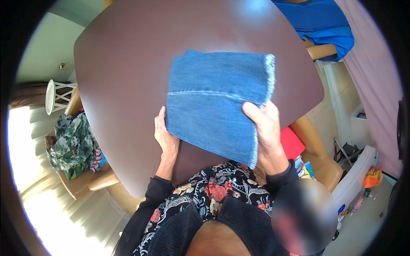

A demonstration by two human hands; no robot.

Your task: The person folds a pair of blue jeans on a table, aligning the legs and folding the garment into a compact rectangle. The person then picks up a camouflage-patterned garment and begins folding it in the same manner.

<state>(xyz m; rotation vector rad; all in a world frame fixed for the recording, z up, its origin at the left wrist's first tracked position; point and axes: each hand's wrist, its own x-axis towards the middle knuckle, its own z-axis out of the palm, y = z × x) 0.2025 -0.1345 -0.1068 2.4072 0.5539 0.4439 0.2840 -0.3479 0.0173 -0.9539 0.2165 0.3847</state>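
Note:
A piece of folded blue denim [208,118], which looks like a garment, is held in front of me over the brown tabletop [125,83]. A pale seam crosses it, and its right edge is frayed and whitish. My right hand [267,134] grips that frayed edge, thumb on top and the other fingers hidden beneath. At the left folded edge, my left hand [167,137] holds the lower corner, with some fingertips showing beside the cloth and the rest hidden.
Camouflage clothing [72,144] lies on a tan chair [75,188] at left. A blue cloth [320,22] covers a chair at far right. Nearer on the right, a red item [291,144] sits by another tan chair [323,169]. A white stool [51,97] stands far left.

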